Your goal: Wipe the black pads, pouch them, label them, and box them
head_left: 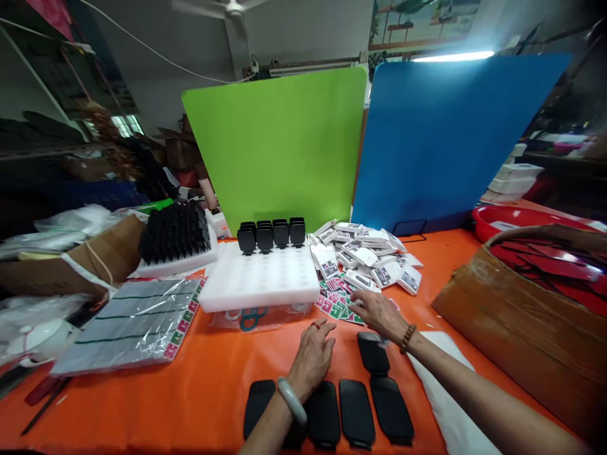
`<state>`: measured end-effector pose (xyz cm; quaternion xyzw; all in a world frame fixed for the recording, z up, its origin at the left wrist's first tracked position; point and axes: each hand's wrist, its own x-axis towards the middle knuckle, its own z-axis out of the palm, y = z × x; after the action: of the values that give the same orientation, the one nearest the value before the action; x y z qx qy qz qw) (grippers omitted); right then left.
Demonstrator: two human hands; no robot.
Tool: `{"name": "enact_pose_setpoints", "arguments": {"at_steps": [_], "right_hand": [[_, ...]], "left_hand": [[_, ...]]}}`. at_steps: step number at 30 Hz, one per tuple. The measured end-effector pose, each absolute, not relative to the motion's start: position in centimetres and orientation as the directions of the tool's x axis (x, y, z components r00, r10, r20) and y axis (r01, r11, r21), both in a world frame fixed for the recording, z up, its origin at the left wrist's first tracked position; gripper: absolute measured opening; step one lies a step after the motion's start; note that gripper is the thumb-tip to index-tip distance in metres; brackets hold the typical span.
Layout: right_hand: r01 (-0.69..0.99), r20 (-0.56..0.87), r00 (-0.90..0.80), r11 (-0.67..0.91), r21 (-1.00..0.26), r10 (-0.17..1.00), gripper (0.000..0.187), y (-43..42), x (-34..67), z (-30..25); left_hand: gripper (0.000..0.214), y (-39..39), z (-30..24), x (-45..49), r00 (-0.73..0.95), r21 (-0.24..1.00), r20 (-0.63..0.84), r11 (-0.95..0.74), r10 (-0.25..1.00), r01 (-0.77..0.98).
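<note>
My left hand [312, 357] lies flat on the orange table, fingers stretched out, just above a row of flat black oblong pieces [355, 412]. It holds nothing. My right hand [378, 313] reaches forward with fingers spread onto a heap of small red and green stickers [334, 304]. I cannot see anything gripped in it. Another black piece [372, 352] lies under my right wrist. Behind the stickers sits a pile of small white packets [365, 256]. A white foam tray [260, 280] holds a few black parts [272, 234] along its far edge.
A second tray full of black parts [174, 232] stands at the left, with a plastic-wrapped sheet pack [133, 322] before it. A cardboard box [526, 322] with red cards fills the right. Green [279, 148] and blue [450, 139] boards stand upright behind. A red basin [516, 218] sits far right.
</note>
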<state>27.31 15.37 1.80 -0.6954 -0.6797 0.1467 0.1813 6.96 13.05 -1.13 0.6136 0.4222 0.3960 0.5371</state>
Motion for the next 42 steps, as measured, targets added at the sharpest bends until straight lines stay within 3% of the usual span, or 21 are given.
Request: {"name": "enact_pose_setpoints", "arguments": {"at_steps": [3, 6, 9, 12, 16, 21, 27, 33, 35, 36, 38, 40, 42], "right_hand": [[0.866, 0.134, -0.002, 0.068, -0.495, 0.991, 0.019, 21.2, 24.6, 5.1], [0.851, 0.168, -0.021, 0.106, -0.514, 0.986, 0.019, 27.3, 21.3, 7.2], [0.827, 0.199, -0.042, 0.146, -0.542, 0.979, 0.021, 32.5, 17.4, 8.1], [0.802, 0.223, -0.060, 0.180, -0.569, 0.973, 0.029, 36.4, 13.8, 8.6], [0.773, 0.212, -0.064, 0.183, -0.608, 0.975, 0.035, 39.7, 10.4, 8.3], [0.687, 0.178, -0.025, 0.147, -0.712, 0.984, 0.023, 41.1, 9.0, 7.3], [0.417, 0.139, 0.079, 0.094, -0.904, 0.987, 0.024, 40.1, 11.1, 10.7], [0.188, 0.016, -0.066, 0.028, -0.982, 0.998, 0.013, 32.7, 14.4, 13.9], [0.128, -0.046, -0.156, -0.026, -0.991, 0.987, 0.017, 29.2, 15.0, 13.1], [0.094, -0.077, -0.209, -0.058, -0.994, 0.975, 0.019, 27.5, 15.2, 12.5], [0.027, -0.142, -0.288, -0.140, -0.990, 0.947, 0.022, 24.6, 15.4, 10.9], [-0.004, -0.202, -0.278, -0.211, -0.977, 0.939, 0.022, 22.0, 15.6, 9.3], [0.022, -0.181, -0.150, -0.179, -0.984, 0.972, 0.022, 19.6, 15.5, 8.0]], "left_hand": [[0.031, 14.7, -0.3, 4.2, 0.174, 0.980, 0.145, -0.165, 0.974, 0.110], [0.034, 18.2, 0.7, 0.6, 0.032, 0.921, 0.272, -0.270, 0.962, 0.280], [0.037, 22.0, 1.2, -3.1, -0.002, 0.790, 0.314, -0.261, 0.949, 0.554], [0.041, 24.4, 1.0, -5.9, 0.020, 0.699, 0.296, -0.231, 0.955, 0.677], [0.041, 25.3, 0.3, -7.1, 0.026, 0.749, 0.264, -0.221, 0.964, 0.625], [0.033, 25.4, -0.1, -6.7, -0.035, 0.866, 0.225, -0.183, 0.974, 0.465], [0.030, 25.7, 0.3, -6.7, -0.033, 0.880, 0.198, -0.163, 0.980, 0.446], [0.019, 23.0, 3.0, -4.9, -0.142, 0.988, 0.123, -0.107, 0.982, 0.114], [0.035, 20.7, 3.9, -3.7, -0.064, 0.996, -0.010, 0.005, 0.998, -0.084], [0.044, 19.3, 4.3, -3.1, 0.033, 0.962, -0.112, 0.117, 0.993, -0.246], [0.052, 16.5, 4.8, -1.9, 0.277, 0.760, -0.257, 0.371, 0.926, -0.534], [0.048, 14.1, 4.7, -0.8, 0.394, 0.565, -0.313, 0.503, 0.864, -0.654], [0.043, 12.2, 4.3, 0.1, 0.381, 0.496, -0.371, 0.528, 0.847, -0.689]]}}
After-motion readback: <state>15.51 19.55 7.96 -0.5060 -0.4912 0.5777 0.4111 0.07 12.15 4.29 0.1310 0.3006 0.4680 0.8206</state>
